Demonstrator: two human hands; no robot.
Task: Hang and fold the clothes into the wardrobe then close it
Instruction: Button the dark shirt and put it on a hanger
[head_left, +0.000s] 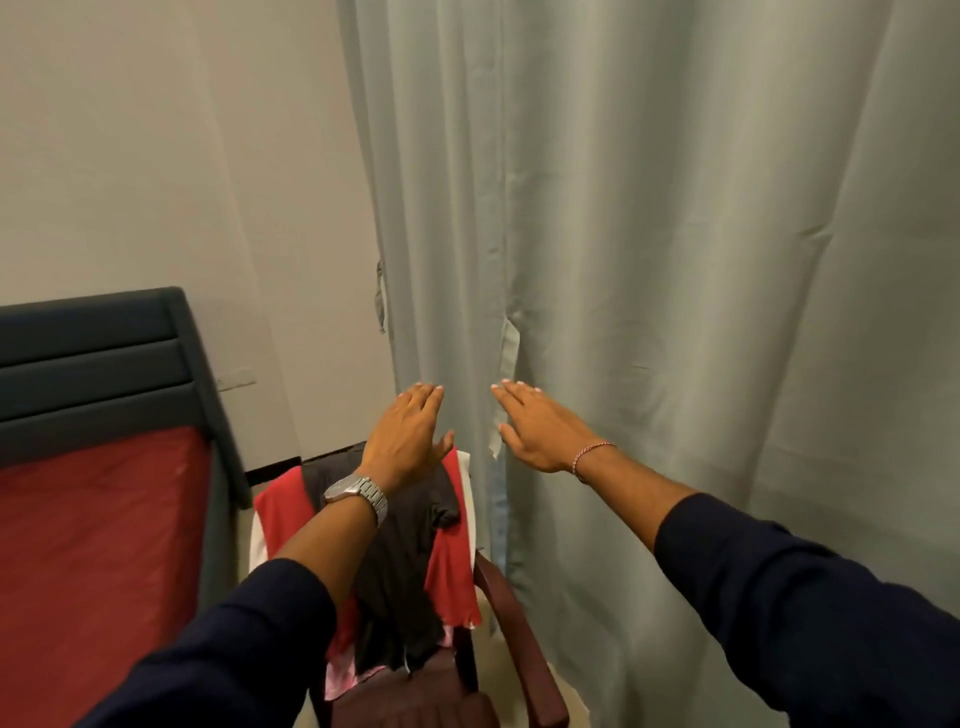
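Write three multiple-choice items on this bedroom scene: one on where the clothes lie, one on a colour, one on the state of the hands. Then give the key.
1. Where do the clothes lie?
A. On the bed
B. Draped over the chair
C. On the floor

2. What colour is the bed cover?
A. Red
B. Blue
C. White

3. How are the left hand and right hand?
A. Both grip a hanger
B. Both open, fingers straight, reaching toward the curtain
C. Both clenched in fists

Key:
1 B, the red and dark garments hang over the back of the chair.
2 A, the cover beside the dark headboard is red.
3 B, the straight fingers point at the curtain and hold nothing.
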